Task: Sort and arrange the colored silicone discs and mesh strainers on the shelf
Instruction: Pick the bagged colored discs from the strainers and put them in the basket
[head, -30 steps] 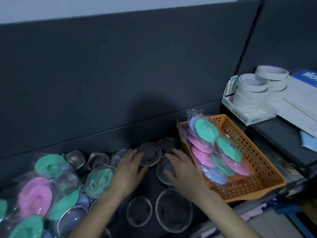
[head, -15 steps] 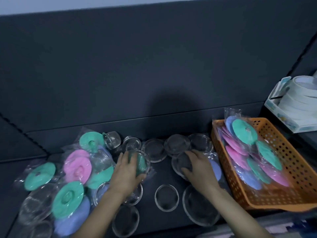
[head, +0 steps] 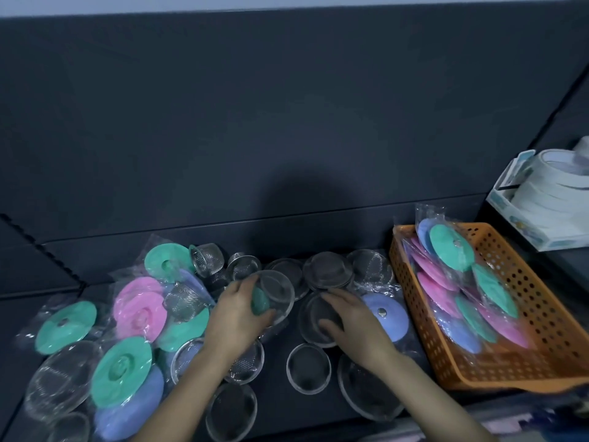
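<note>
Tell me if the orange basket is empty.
No, the orange basket holds a row of bagged green, pink and blue discs.
</note>
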The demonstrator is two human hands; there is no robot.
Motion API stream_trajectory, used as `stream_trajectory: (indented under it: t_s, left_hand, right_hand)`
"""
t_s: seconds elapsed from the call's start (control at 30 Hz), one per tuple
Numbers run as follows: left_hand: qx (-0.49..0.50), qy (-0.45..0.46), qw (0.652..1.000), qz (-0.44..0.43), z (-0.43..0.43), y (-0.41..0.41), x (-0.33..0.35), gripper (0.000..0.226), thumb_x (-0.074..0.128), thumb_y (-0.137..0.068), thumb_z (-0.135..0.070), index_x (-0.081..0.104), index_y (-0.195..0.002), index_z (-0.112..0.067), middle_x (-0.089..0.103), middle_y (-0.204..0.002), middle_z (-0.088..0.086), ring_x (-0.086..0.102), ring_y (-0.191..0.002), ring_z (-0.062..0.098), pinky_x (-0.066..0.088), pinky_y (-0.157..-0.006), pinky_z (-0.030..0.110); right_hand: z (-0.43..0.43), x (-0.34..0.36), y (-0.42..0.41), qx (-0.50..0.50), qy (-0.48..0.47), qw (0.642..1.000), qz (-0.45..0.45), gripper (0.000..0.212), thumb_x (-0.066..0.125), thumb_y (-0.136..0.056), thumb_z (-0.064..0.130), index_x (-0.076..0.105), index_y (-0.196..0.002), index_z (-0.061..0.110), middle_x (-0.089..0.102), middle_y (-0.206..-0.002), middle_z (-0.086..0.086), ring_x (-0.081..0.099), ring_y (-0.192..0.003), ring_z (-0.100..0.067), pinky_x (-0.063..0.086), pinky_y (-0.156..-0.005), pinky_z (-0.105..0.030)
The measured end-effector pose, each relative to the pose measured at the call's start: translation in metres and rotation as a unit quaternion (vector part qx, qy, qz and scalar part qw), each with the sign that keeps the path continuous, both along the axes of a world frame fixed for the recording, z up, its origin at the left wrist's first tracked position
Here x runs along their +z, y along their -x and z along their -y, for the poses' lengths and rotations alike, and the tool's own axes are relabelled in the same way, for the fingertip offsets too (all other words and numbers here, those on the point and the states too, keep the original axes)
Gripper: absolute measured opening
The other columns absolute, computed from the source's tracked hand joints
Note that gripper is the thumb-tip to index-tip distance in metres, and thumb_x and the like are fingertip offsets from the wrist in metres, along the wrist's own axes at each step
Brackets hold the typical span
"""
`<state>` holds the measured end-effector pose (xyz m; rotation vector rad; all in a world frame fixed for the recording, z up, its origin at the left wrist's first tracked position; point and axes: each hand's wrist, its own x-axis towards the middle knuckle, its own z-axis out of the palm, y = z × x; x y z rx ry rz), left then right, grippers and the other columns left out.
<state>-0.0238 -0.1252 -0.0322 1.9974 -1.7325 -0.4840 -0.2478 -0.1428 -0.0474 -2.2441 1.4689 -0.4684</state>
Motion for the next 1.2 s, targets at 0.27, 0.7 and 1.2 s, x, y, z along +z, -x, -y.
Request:
stream_trajectory:
  t_s: [0.27, 0.7, 1.2]
  left_hand:
    - [-0.080, -0.019, 0.995, -0.064, 0.018, 0.032, -0.004, 0.070, 0.073, -0.076, -0.033, 0.043, -0.137, -0.019, 0.051, -0.133, 0.003, 0.047, -0.121, 0.018, 0.030, -0.091, 0.015]
    - [-0.119, -0.118, 0.967, 0.192, 0.014, -0.004, -0.015, 0.070, 0.058, -0.086, -0.047, 0.033, -0.144, -0.016, 0.033, -0.149, 0.015, 0.026, -0.139, 0.030, 0.022, -0.114, 0.034]
    - [-0.070, -0.179, 0.956, 0.221, 0.031, 0.004, 0.000, 0.045, 0.060, -0.077, -0.021, 0.044, -0.119, -0.016, 0.062, -0.117, 0.011, 0.061, -0.105, 0.034, 0.048, -0.080, 0.034]
  right_hand:
    - [0.011, -0.003, 0.034, -0.136, 0.009, 0.990, -0.042, 0.045, 0.053, -0.082, 0.000, 0.054, -0.127, 0.008, 0.051, -0.130, -0.016, 0.045, -0.123, -0.035, 0.042, -0.100, -0.040]
    - [0.017, -0.015, 0.047, -0.126, -0.155, 0.973, -0.114, 0.056, 0.057, -0.074, 0.030, 0.043, -0.127, 0.020, 0.049, -0.128, -0.013, 0.038, -0.127, -0.035, 0.037, -0.105, -0.045]
    - [0.021, -0.002, 0.041, -0.118, -0.189, 0.960, -0.168, 0.070, 0.060, -0.075, 0.019, 0.031, -0.139, 0.021, 0.039, -0.140, -0.009, 0.028, -0.134, -0.035, 0.035, -0.105, -0.049]
